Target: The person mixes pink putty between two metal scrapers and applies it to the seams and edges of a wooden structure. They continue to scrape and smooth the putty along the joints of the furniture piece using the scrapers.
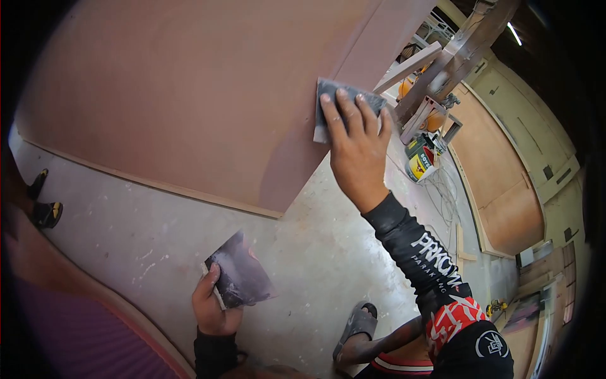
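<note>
My right hand (360,155), fingers spread and nearly flat, presses a grey pad (329,84) against the pink panel (189,95) beside its edge; light, even pressure would likely serve best there. My left hand (216,314), curled, pinches a worn dark sheet (243,271) above the floor (303,252), apart from the panel.

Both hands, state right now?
Left hand: closed on a dark sheet.
Right hand: fingers spread over a grey pad at the panel; thumb hidden, grip can't be told.

"BOYS" on can (420,158); "PRK", "PARAK" on sleeve (421,256).
</note>
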Demonstrator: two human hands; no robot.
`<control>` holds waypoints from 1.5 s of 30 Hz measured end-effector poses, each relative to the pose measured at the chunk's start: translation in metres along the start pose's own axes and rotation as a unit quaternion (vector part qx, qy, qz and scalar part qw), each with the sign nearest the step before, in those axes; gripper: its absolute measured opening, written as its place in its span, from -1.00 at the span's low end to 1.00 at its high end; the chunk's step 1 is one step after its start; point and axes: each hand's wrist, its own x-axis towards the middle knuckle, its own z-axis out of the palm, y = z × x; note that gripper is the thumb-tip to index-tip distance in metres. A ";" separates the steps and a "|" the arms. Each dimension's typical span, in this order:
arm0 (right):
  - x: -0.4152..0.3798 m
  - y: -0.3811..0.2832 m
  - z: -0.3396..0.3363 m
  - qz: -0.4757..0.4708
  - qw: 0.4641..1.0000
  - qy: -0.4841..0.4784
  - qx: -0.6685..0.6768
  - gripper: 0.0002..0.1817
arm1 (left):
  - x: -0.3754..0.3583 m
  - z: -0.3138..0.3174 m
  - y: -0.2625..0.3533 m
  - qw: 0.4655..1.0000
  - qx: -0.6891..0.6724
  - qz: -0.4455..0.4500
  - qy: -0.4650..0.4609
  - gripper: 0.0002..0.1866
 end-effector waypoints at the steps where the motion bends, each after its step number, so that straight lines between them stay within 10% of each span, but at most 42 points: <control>1: -0.006 -0.002 0.003 0.001 1.000 -0.016 0.013 -0.33 | -0.001 0.001 0.000 1.000 0.001 0.001 0.005 -0.59; 8: -0.042 -0.024 -0.005 -0.008 0.980 -0.169 0.108 -0.29 | 0.002 0.002 0.002 0.999 -0.013 -0.021 -0.023 -0.61; 13: -0.060 -0.041 -0.084 -0.096 0.812 -0.198 0.541 -0.30 | 0.014 -0.013 -0.010 0.993 -0.115 -0.039 0.000 -0.61; 17: -0.083 -0.052 -0.085 -0.142 0.739 -0.258 0.606 -0.34 | 0.015 -0.004 0.001 0.985 -0.150 -0.023 -0.079 -0.59; 19: -0.099 -0.029 -0.066 -0.217 0.787 -0.371 0.442 -0.38 | 0.000 -0.022 0.024 0.980 -0.160 0.047 -0.105 -0.59; 23: 0.003 0.049 -0.067 -0.162 0.974 -0.097 0.128 -0.42 | -0.014 0.000 0.040 0.980 0.021 0.195 -0.040 -0.59; 26: 0.099 0.092 -0.079 -0.133 0.969 0.147 -0.148 -0.48 | 0.002 -0.013 0.018 0.994 -0.038 0.096 -0.042 -0.59; 30: 0.120 0.079 -0.066 -0.111 0.964 0.111 -0.216 -0.38 | 0.012 -0.015 0.000 0.997 -0.028 0.051 -0.043 -0.60; 40: -0.011 -0.016 -0.054 -0.120 0.976 -0.135 0.125 -0.41 | 0.004 -0.013 0.007 0.997 -0.057 0.001 -0.057 -0.63; 45: -0.031 -0.042 -0.105 -0.159 0.787 -0.217 0.555 -0.18 | 0.014 0.026 0.024 0.989 -0.125 -0.038 -0.065 -0.61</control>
